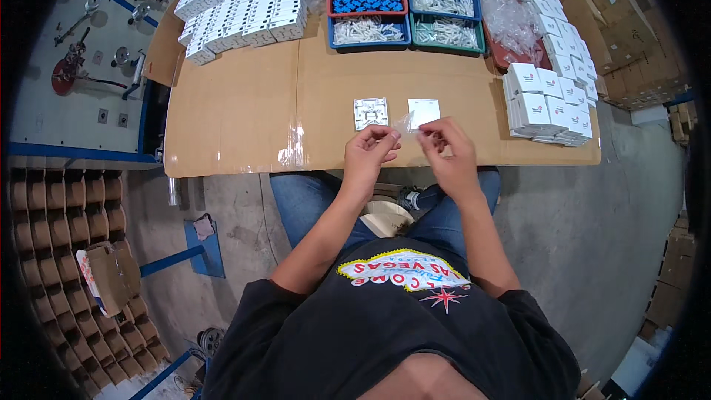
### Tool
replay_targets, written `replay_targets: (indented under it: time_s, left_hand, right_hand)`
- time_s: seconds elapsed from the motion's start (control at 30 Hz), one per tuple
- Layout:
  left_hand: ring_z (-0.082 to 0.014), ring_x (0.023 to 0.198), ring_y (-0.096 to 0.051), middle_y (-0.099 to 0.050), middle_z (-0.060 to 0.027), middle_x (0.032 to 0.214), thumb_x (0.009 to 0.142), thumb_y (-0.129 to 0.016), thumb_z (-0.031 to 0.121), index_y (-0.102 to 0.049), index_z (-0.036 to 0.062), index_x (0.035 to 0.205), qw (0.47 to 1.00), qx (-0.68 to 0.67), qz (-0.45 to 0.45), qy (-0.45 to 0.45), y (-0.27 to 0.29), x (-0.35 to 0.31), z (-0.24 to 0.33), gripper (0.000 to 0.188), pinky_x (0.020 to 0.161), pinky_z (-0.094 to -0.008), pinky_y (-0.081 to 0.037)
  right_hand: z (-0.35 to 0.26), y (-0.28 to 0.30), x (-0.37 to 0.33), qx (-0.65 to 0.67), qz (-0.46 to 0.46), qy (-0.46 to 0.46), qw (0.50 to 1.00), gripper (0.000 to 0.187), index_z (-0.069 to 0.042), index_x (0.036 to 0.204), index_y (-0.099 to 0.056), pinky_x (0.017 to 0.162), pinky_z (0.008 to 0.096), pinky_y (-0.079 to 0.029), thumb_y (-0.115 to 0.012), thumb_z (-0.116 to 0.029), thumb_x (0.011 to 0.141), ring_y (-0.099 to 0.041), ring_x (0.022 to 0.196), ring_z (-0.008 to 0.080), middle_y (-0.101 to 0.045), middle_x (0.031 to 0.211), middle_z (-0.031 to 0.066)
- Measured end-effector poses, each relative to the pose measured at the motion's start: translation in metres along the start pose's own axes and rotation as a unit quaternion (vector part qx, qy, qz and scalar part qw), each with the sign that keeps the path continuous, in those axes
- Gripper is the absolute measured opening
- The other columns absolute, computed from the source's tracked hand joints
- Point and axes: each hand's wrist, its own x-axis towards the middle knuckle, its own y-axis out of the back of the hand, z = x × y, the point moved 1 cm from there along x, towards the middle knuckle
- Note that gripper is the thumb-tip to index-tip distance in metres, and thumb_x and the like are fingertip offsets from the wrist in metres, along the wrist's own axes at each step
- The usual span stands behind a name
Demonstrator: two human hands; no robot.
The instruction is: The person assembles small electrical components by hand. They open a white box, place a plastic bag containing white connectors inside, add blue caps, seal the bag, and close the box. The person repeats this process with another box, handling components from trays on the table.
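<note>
Head view: the person's two bare hands are working above the near part of the cardboard-covered bench [237,122], with a small clear plastic bag [404,124] hanging between them. The left hand [375,145] is grasping the bag's left side between thumb and fingers. The right hand [448,150] is curling in from the other side and appears to be pinching the opposite edge, though the transparent film is making the exact contact hard to confirm. Neither hand is standing released.

Governing relation, as judged: the bag is lying directly between the fingertips, to the right of the left hand and to the left of the right hand, so neither is clearly nearer. Its spread is running roughly left to right; its long axis and the place of its mouth are not showing clearly.

Just beyond the fingers, two flat pieces are lying side by side and apart. A white square with a detailed face [370,114] is sitting ahead of the left hand; a plain white square [424,112] is sitting ahead of the right. The bag is partly covering the gap between them, and the plain square is lying nearer the right hand.
</note>
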Motion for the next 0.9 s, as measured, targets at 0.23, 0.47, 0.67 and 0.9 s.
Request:
replay_targets:
  time_s: [0.23,0.47,0.67,0.9]
  left_hand:
    - [-0.0099,0.092,-0.066,-0.071,-0.0012,0.1,0.098,-0.069,0.019,-0.071,0.006,0.109,1.0,0.007,-0.004,-0.009,-0.009,0.001,0.0,0.017,0.076,-0.0273,-0.056]
    - [-0.011,0.094,-0.069,-0.074,-0.0028,0.102,0.099,-0.068,0.022,-0.074,0.0054,0.109,1.0,0.019,-0.005,0.007,-0.002,0.003,-0.005,0.021,0.076,-0.026,-0.055]
    - [-0.0093,0.094,-0.068,-0.074,-0.0021,0.099,0.098,-0.068,0.019,-0.076,0.004,0.105,0.998,0.055,-0.008,-0.027,-0.004,0.004,-0.01,0.018,0.077,-0.0251,-0.054]
    - [-0.0092,0.088,-0.067,-0.074,-0.0049,0.095,0.096,-0.07,0.013,-0.075,-0.0009,0.103,0.984,0.112,0.015,-0.134,-0.014,-0.002,-0.002,0.016,0.078,-0.0246,-0.053]
  right_hand:
    - [0.009,-0.02,0.004,0.066,-0.047,-0.044,0.996,0.016,0.0,0.105,-0.069,0.071,0.0296,-0.054,-0.071,-0.006,0.091,-0.068,0.082,0.0169,-0.068,0.098,0.0093]
    - [0.021,-0.023,0.002,0.084,-0.073,-0.076,0.991,0.021,0.002,0.107,-0.069,0.075,0.0301,-0.057,-0.073,-0.005,0.088,-0.072,0.085,0.0182,-0.071,0.098,0.0111]
    - [0.038,-0.025,-0.001,0.153,-0.082,-0.149,0.974,0.019,0.004,0.108,-0.068,0.077,0.028,-0.058,-0.072,-0.005,0.091,-0.071,0.086,0.0146,-0.073,0.098,0.0098]
    - [0.044,-0.026,0.0,0.297,-0.057,-0.213,0.929,0.016,0.005,0.108,-0.067,0.076,0.0262,-0.057,-0.067,-0.006,0.096,-0.069,0.086,0.0125,-0.072,0.095,0.0068]
